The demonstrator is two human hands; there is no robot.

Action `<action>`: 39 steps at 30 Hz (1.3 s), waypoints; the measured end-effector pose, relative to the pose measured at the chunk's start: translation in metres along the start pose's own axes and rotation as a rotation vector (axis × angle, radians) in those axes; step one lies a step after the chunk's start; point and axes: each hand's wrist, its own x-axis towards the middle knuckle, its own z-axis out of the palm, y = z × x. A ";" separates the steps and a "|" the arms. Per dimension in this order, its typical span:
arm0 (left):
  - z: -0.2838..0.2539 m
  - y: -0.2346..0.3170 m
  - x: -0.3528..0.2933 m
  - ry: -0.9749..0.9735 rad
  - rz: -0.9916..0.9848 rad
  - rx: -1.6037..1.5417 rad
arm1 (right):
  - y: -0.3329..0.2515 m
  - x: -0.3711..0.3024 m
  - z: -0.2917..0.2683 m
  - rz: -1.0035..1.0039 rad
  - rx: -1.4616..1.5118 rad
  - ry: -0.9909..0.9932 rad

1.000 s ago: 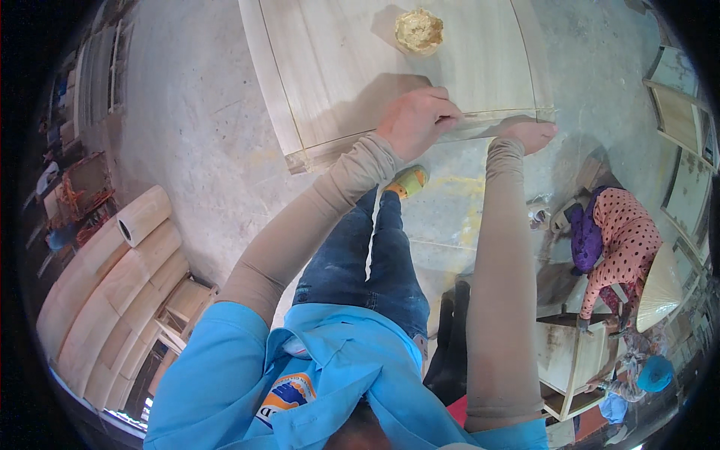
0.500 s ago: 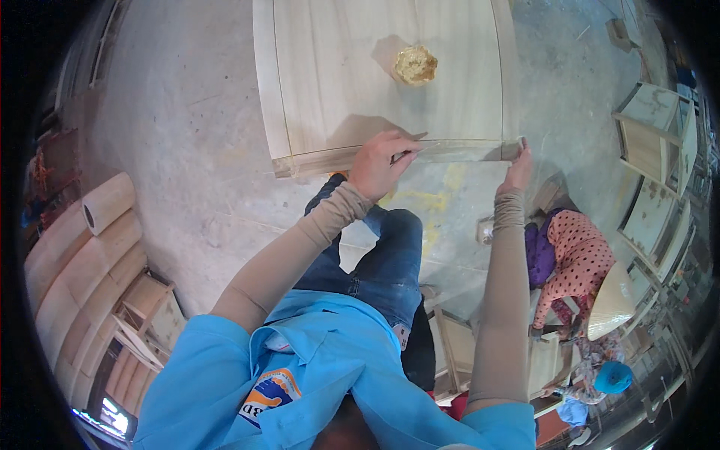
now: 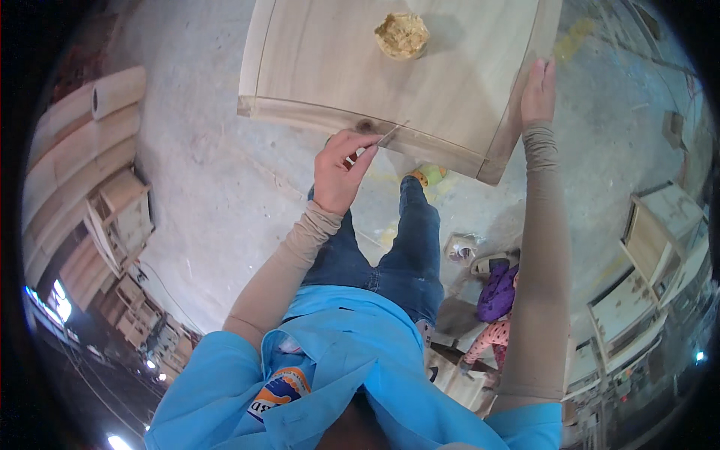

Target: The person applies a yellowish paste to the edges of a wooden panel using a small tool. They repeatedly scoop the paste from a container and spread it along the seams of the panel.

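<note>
Holding: a thin blade (image 3: 392, 135) is pinched in the left hand (image 3: 339, 169), fingers closed around it, its tip laid on the near edge of the panel (image 3: 322, 67).
Steadying: the right hand (image 3: 537, 94) is laid flat, fingers together, along the right edge of the panel; nothing is gripped in it.
Panel: a pale wood slab is seen lying well above the concrete floor (image 3: 187, 187), its near-right corner jutting out beyond the blade.
Lump: a tan wad (image 3: 402, 34) is seen resting on the panel, far from both hands.
Risk, slip: the blade could be skidded off the rounded edge, judged from the shallow angle it is held at.
Risk, shift: the panel could be turned under pressure, since only one flat palm is set against it.
Risk, gouge: the soft face could be scored if the tip is dug in.
Below: jeans (image 3: 405, 247) and a yellow shoe (image 3: 429, 175) are seen directly beneath the near edge, where a dropped blade would land.
</note>
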 end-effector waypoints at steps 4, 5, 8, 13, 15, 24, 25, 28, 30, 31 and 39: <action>0.017 -0.001 -0.015 0.130 -0.016 0.107 | -0.005 0.000 0.007 -0.043 -0.023 0.081; 0.022 0.000 -0.017 0.162 -0.005 0.106 | -0.004 0.000 0.007 -0.044 -0.017 0.083; 0.037 0.002 -0.021 0.247 -0.062 0.067 | -0.001 0.003 0.005 -0.056 -0.002 0.088; 0.063 0.009 -0.028 0.287 0.031 0.149 | 0.000 0.004 0.007 0.026 -0.050 0.068; 0.077 0.014 -0.030 0.283 0.032 0.147 | 0.004 0.006 0.007 0.012 -0.056 0.088; 0.089 0.033 -0.038 0.258 -0.110 -0.039 | -0.009 0.001 0.007 0.048 -0.082 0.076; 0.085 0.022 -0.036 0.317 -0.101 -0.050 | -0.012 -0.001 0.006 0.052 -0.079 0.081; 0.076 0.017 -0.032 0.390 -0.097 0.029 | -0.013 -0.001 0.005 0.062 -0.078 0.087; 0.080 0.016 -0.031 0.383 -0.058 0.085 | -0.006 0.001 0.009 0.051 -0.086 0.100; 0.086 0.017 -0.032 0.361 -0.054 0.091 | -0.005 0.003 0.009 0.044 -0.094 0.106; 0.132 0.043 -0.050 0.134 -0.046 0.017 | -0.013 0.000 0.008 0.082 -0.094 0.085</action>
